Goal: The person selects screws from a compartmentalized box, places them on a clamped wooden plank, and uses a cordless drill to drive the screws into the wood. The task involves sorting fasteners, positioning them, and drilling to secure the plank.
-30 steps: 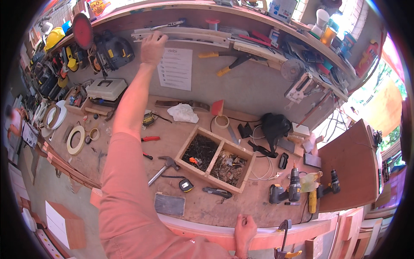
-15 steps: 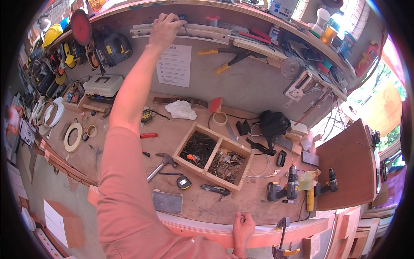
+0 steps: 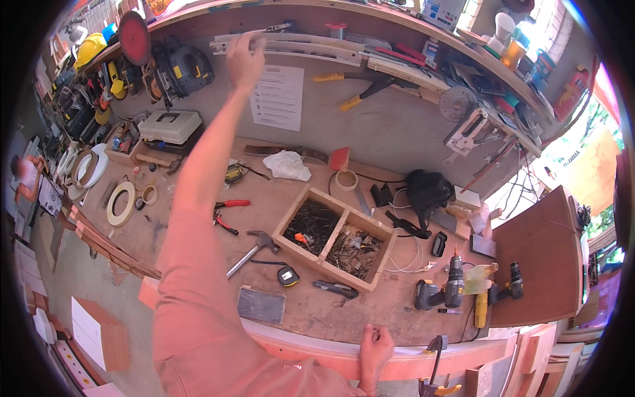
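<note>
My left hand (image 3: pixel 245 64) is raised at the front lip of the narrow wall shelf (image 3: pixel 284 46). Its fingers are bent and a little apart, and nothing shows in them. A dark metal tool (image 3: pixel 278 28) lies on the shelf just beyond the fingertips. Low at the bench's front edge rests my right hand (image 3: pixel 377 349), its fingers curled in toward the thumb; whatever they may hold is hidden. Left of it lie a dark flat plate (image 3: pixel 261 306), a utility knife (image 3: pixel 335 288), a tape measure (image 3: pixel 288 276) and a claw hammer (image 3: pixel 254 253).
Mid-bench sits a two-part wooden box (image 3: pixel 301 255) with dark debris and shavings. Cordless drills (image 3: pixel 454 284) stand at the right, near a clamp (image 3: pixel 434 364) on the front edge. Red-handled pliers (image 3: pixel 231 204) lie beside my left arm. A person (image 3: pixel 28 175) is far left.
My left hand has drawn back from the metal tool on the shelf, down and slightly left, and its fingers have loosened. The whole view has shifted a little. My right hand stays in place.
</note>
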Tool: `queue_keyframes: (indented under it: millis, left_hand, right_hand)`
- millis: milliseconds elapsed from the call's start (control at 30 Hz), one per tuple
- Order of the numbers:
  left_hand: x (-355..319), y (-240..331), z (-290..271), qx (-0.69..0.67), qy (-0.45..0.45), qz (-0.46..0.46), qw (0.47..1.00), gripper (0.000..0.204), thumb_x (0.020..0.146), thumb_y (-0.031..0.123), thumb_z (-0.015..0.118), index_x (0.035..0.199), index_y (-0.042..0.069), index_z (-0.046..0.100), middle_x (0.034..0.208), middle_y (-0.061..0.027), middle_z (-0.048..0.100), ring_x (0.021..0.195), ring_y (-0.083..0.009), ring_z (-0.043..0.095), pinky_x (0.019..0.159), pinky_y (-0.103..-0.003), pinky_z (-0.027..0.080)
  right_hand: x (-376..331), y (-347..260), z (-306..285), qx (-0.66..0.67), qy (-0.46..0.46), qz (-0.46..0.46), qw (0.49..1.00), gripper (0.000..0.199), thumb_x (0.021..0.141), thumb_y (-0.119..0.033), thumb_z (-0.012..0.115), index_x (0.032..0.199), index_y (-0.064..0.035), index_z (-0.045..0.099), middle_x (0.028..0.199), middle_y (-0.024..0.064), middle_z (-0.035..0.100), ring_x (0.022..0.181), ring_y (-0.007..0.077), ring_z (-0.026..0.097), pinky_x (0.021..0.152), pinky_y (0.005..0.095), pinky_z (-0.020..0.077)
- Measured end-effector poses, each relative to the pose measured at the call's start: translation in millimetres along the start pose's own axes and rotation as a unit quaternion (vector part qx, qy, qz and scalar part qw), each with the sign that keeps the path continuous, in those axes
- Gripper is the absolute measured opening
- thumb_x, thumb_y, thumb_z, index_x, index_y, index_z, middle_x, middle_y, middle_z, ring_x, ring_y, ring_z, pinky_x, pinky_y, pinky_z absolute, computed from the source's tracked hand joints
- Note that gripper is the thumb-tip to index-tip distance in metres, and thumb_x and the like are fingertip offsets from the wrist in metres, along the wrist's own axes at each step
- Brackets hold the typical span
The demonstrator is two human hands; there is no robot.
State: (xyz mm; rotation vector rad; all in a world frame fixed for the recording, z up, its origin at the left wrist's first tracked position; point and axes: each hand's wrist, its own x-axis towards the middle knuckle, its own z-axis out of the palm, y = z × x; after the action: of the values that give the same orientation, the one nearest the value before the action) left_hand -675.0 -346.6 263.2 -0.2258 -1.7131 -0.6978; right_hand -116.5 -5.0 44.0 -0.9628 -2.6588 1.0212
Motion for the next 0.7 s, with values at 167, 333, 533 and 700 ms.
queue_keyframes:
  millis: [167, 333, 533, 700]
  left_hand:
    - [-145.1, 92.2, -68.2, -0.213, -0.336, -0.113, 0.910, 0.020, 0.092, 0.021, 0.069, 0.102, 0.003, 0.069, 0.097, -0.0130, 0.069, 0.092, -0.0265, 0.066, 0.083, -0.038, 0.052]
    - [-249.8, 157.9, -163.3, -0.249, -0.685, -0.137, 0.670, 0.023, 0.091, 0.019, 0.072, 0.106, 0.002, 0.072, 0.097, -0.0108, 0.073, 0.091, -0.0227, 0.071, 0.082, -0.035, 0.055]
    - [-282.0, 198.5, -231.8, -0.229, -0.646, -0.250, 0.684, 0.025, 0.092, 0.015, 0.071, 0.110, -0.001, 0.071, 0.099, -0.0152, 0.073, 0.087, -0.0229, 0.072, 0.080, -0.033, 0.055]
    - [-328.1, 244.9, -242.0, -0.275, -0.490, -0.494, 0.664, 0.023, 0.099, 0.015, 0.066, 0.117, 0.000, 0.067, 0.101, -0.0070, 0.071, 0.092, -0.0135, 0.066, 0.083, -0.029, 0.053]
  right_hand:
    - [2.0, -0.3, -4.9, 0.020, 0.014, 0.005, 1.000, 0.026, 0.090, -0.027, 0.073, 0.086, -0.0018, 0.069, 0.061, 0.0129, 0.053, 0.057, 0.0292, 0.054, 0.056, 0.0430, 0.0429]
    - [20.0, -13.0, 4.7, 0.079, -0.019, -0.045, 0.996, 0.030, 0.093, -0.028, 0.072, 0.087, 0.0008, 0.068, 0.067, 0.0168, 0.057, 0.061, 0.0252, 0.048, 0.060, 0.0399, 0.0436]
    - [56.8, -98.7, 3.8, 0.160, -0.188, -0.179, 0.952, 0.017, 0.093, -0.019, 0.071, 0.096, -0.0018, 0.069, 0.070, 0.0110, 0.055, 0.061, 0.0189, 0.050, 0.060, 0.0333, 0.0441]
    - [80.1, -106.5, 31.7, 0.246, -0.191, -0.149, 0.938, 0.017, 0.096, -0.008, 0.058, 0.110, 0.0011, 0.062, 0.081, 0.0182, 0.063, 0.074, 0.0309, 0.063, 0.070, 0.0397, 0.0502]
